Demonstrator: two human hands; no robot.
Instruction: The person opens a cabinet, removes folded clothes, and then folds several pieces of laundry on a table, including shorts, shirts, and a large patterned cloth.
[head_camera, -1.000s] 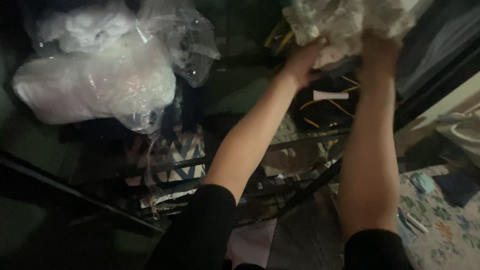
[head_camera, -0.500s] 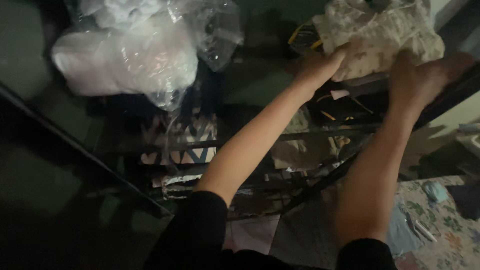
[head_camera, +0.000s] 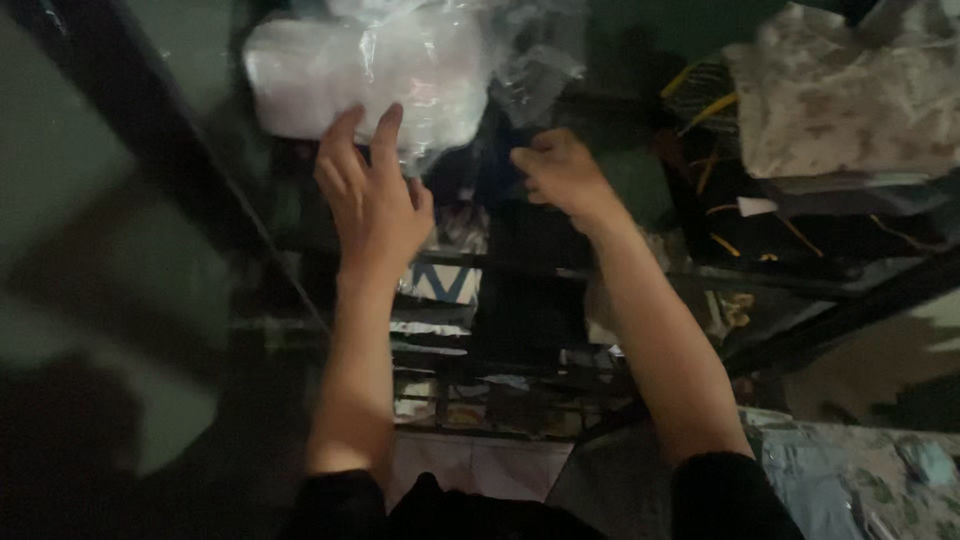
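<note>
Plastic bag left (folded cloth right)

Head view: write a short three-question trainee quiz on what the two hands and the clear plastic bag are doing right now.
1. True or false: the left hand has its fingertips against the clear plastic bag of white stuff.
2. Which lies at the upper right? A) a pale patterned folded cloth B) a red bucket C) a glass bottle
3. Fill in: the right hand hangs with its fingers loosely ____ and holds nothing.

Key: 1 true; 2 A; 3 curled.
</note>
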